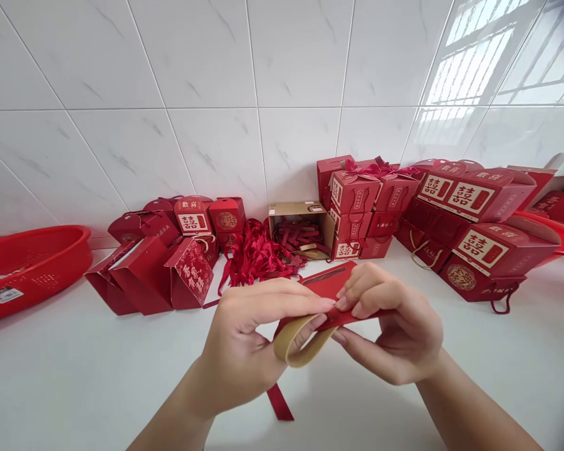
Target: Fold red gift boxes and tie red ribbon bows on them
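From my remote seat, I count two hands, the left hand (244, 341) and the right hand (402, 326), each grip pinching one red card (336, 282) in front of the cardboard box (329, 233). One tan band (303, 359) loops between them; one ribbon heap (256, 254) lies left of the box.

One bare left hand (251, 341) and one bare right hand (399, 319) share one flat red cardboard piece (329, 286) and one looped tan strap (304, 359). One dark red ribbon end (280, 404) hangs beneath. There are two red plastic baskets (51, 269), one at each side, and one open brown cardboard box (295, 208). Three upright, slant-topped red cardboard packets (145, 275) stand at left. Three rectangular cream labels (472, 196) show clearly on the overlapping red gift boxes (502, 244) at right; those boxes, the crimson ribbons (254, 254) and the boxed dark red straps (301, 235) cannot be counted exactly.
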Action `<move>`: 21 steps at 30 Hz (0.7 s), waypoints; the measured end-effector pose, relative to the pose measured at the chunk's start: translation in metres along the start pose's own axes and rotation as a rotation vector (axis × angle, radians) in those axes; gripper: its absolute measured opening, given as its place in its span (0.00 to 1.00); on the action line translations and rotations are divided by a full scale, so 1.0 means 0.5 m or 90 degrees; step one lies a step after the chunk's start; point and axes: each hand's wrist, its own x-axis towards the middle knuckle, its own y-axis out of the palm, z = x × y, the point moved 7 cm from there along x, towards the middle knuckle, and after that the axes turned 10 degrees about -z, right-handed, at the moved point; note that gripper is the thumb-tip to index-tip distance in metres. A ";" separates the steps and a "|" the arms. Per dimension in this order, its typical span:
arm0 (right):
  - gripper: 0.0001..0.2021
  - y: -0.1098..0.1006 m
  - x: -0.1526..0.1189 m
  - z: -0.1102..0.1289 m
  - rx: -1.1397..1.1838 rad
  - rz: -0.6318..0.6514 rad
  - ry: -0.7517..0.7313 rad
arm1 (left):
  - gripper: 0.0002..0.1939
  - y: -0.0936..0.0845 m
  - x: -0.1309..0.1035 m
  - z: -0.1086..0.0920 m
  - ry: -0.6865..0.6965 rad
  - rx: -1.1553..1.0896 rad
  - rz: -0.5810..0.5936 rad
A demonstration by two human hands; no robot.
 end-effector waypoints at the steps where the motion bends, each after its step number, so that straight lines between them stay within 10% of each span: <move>1: 0.14 0.000 -0.001 0.000 0.000 -0.001 0.002 | 0.18 0.001 -0.001 0.000 -0.002 0.003 0.006; 21: 0.15 -0.015 0.007 -0.010 0.082 -0.052 0.078 | 0.12 0.023 0.005 -0.005 0.122 0.008 0.036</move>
